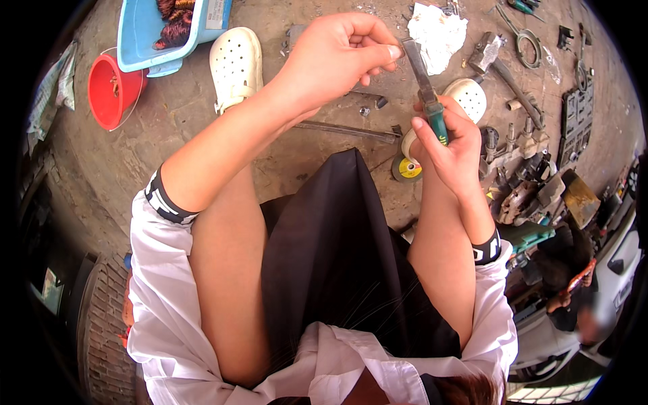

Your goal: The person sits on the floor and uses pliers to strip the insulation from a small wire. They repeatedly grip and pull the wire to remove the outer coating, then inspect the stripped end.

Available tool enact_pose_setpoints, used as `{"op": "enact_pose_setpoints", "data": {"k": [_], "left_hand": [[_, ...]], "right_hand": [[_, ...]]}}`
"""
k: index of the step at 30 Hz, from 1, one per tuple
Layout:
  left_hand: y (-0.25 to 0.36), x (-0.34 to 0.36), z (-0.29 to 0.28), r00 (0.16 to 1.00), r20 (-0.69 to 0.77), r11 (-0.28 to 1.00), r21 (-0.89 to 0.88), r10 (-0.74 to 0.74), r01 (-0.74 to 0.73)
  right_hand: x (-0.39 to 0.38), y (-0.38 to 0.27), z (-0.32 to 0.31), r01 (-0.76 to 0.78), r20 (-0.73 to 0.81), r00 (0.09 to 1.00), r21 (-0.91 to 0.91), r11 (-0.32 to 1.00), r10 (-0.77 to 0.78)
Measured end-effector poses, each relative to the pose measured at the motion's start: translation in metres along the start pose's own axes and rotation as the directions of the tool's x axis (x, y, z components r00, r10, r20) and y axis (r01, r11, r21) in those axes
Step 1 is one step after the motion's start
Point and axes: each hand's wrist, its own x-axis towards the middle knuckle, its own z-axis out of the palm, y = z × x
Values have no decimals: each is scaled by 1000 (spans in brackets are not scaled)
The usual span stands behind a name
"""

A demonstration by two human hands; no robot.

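My right hand is wrapped round the green handle of a flat-bladed hand tool. Its dark metal blade points up and away, leaning left. Beside the blade's tip is my left hand, thumb and forefinger pinched together; whatever small thing lies between them, if anything, is too small to make out. Both hands are raised above the floor, over the space between my feet. A crumpled white paper lies just beyond the blade.
At far left stand a blue basin with copper-coloured coils and a red bucket. To the right lie a hammer, a black tool case and metal parts. A metal bar and a yellow-centred disc lie near my feet. Another person is at lower right.
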Motion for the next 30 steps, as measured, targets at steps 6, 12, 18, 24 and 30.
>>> {"op": "enact_pose_setpoints", "data": {"k": [6,12,18,24,30], "left_hand": [[7,0,3,999,-40,992,124,-7,12],[8,-3,3,999,1,972,230,47,-46],[10,-22,15,993,117,953,301,-19,-17],[15,-26,24,912,145,717,575,383,-393],[19,-25,26,800,252,462,706,545,-537]], "right_hand": [[-2,-6,1,-167,45,986,156,974,162],[0,-16,2,-309,9,942,411,858,334],[7,7,-29,-193,-246,769,791,580,590],[2,-22,-20,-361,42,899,638,681,437],[7,-36,-17,-245,-1,954,575,781,300]]}}
